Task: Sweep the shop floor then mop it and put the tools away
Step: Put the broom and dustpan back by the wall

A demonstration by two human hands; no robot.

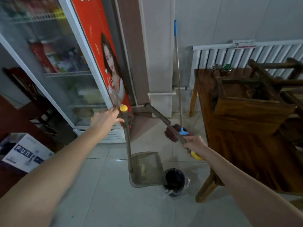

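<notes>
A long-handled dustpan [146, 167] stands upright on the tiled floor, its handle ending in a yellow cap [123, 108]. My left hand [105, 118] reaches that handle just below the cap, with fingers and thumb stretched out on either side of it. My right hand [195, 144] grips a broom [161, 119] near its yellow end cap; the broom slants up-left toward the wall corner. A mop [177, 71] with a blue grip leans against the wall, its reddish head [171, 134] on the floor behind the broom.
A small black bin [174, 181] lined with a plastic bag sits right of the dustpan. A glass-door fridge [68, 76] stands at left, with a cardboard box [27, 153] near it. A wooden table [246, 128] with upturned chairs is at right, and a radiator [229, 54] behind.
</notes>
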